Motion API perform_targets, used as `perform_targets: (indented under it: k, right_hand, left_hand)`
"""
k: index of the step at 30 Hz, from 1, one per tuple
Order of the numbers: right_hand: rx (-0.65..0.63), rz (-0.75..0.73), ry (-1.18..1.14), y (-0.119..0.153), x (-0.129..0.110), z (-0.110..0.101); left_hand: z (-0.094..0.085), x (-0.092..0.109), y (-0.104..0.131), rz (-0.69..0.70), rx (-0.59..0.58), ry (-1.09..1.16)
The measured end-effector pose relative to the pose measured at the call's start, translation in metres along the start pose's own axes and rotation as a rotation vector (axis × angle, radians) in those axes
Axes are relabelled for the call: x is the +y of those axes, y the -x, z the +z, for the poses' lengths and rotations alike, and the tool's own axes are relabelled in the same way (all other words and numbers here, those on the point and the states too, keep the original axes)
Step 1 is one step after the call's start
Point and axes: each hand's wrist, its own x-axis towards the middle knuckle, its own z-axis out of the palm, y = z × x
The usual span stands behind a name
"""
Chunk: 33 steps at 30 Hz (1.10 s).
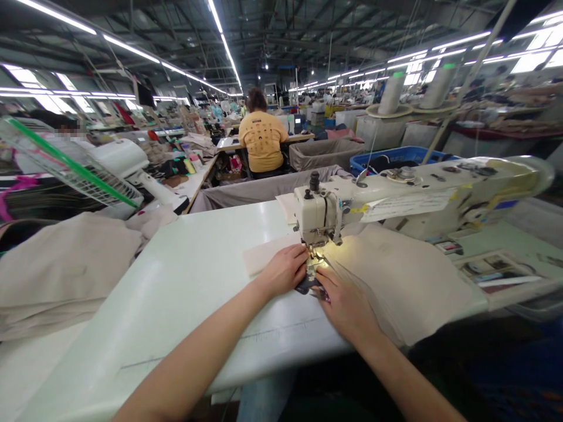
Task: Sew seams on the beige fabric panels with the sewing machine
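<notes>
My left hand (288,269) is beside the needle area of a white sewing machine (314,211), its fingers bent together at the presser foot. What those fingertips pinch, if anything, is hidden. A pale beige fabric piece (259,258) lies just behind this hand. On the other side of the needle, my right hand (343,299) is closed, with small metal thread snips (320,294) showing under its fingers. Its fingertips reach to the lit needle plate. A large beige fabric panel (400,275) spreads to the right of this hand, below the machine arm.
Stacked beige fabric (65,264) lies to the left of the pale green table (189,275). Behind the table stand a grey cloth-lined bin (264,190) and a blue crate (396,155). Thread cones (391,94) stand above the machine. A person in yellow (263,138) sits ahead, back turned.
</notes>
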Motion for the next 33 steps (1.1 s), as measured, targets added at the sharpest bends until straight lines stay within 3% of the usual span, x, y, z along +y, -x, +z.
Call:
perform_targets:
  k: [4, 7, 12, 15, 19, 22, 26, 29, 33]
  right_hand:
    - [0.059, 0.054, 0.012, 0.002, 0.002, 0.005]
    - [0.125, 0.108, 0.017, 0.004, 0.004, 0.008]
    - [0.178, 0.068, 0.005, 0.006, 0.008, 0.012]
    - [0.203, 0.061, -0.022, 0.006, 0.011, 0.013]
    - [0.286, 0.015, -0.166, 0.007, 0.017, 0.012]
    - [0.353, -0.003, -0.320, 0.008, 0.021, 0.006]
    - [0.353, 0.025, -0.412, 0.014, 0.023, 0.000]
    - [0.317, 0.009, -0.418, 0.020, 0.023, -0.002]
    - [0.220, -0.040, -0.398, 0.025, 0.021, -0.004]
  left_hand:
    - [-0.003, 0.009, 0.002, -0.048, -0.013, -0.017]
    - [-0.008, 0.030, 0.013, -0.118, -0.061, -0.039]
    - [-0.020, 0.061, 0.034, -0.193, -0.157, -0.047]
    - [-0.030, 0.051, 0.036, -0.155, -0.177, 0.068]
    - [-0.040, 0.019, 0.035, -0.069, -0.193, 0.109]
    - [-0.043, 0.009, 0.039, -0.275, -0.243, -0.178]
    - [-0.045, 0.017, 0.044, -0.666, -0.323, -0.440]
    - [-0.046, 0.026, 0.047, -0.769, -0.350, -0.465]
    - [-0.047, 0.030, 0.050, -0.789, -0.366, -0.460]
